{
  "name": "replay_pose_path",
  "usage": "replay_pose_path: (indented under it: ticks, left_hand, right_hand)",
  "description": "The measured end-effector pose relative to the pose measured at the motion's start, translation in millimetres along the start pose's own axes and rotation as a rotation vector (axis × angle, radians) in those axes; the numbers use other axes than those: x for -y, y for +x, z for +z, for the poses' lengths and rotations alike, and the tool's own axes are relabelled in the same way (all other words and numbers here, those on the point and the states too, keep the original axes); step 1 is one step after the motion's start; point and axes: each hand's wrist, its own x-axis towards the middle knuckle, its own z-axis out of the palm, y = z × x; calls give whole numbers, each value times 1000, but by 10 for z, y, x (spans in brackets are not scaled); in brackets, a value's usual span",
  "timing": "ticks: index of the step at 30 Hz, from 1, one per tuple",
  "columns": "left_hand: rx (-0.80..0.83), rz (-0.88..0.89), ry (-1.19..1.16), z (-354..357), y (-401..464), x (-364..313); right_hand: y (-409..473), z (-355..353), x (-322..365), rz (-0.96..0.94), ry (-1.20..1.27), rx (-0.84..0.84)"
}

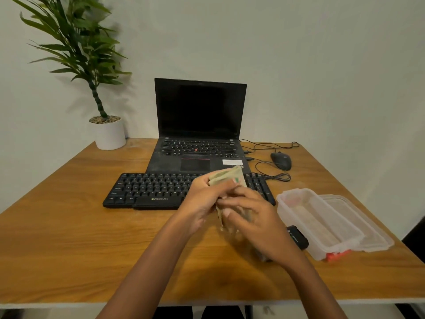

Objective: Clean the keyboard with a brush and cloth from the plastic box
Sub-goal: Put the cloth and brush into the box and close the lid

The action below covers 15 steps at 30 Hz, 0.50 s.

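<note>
Plastic box (319,217) open, contents unclear | lid (368,224) beside it | both hands (230,203) gripping cloth (226,177) over keyboard (156,189)

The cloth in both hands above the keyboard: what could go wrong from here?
1. The cloth hangs loose between the left hand and right hand; its trailing edge may snag keys on the keyboard.
2. The mouse cable coils beside the keyboard's right end; a wide wipe could drag it.
</note>
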Motion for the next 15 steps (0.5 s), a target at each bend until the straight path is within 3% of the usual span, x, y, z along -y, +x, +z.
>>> replay_pose_path:
  ticks: [2,5,11,15]
  left_hand:
    - [-77,3,8,3,52,-1]
    - [-85,5,-8,31,81,-36]
    - [108,-6,-92,236,48,-121]
    - [113,51,-142,324,93,-151]
  right_hand:
    - [-10,-121,6,52,172,-174]
    - [15,-261,-61,160,228,-443]
    - [2,-319,-116,359,678,-265]
    - [-57,-278,-129,431,891,-292]
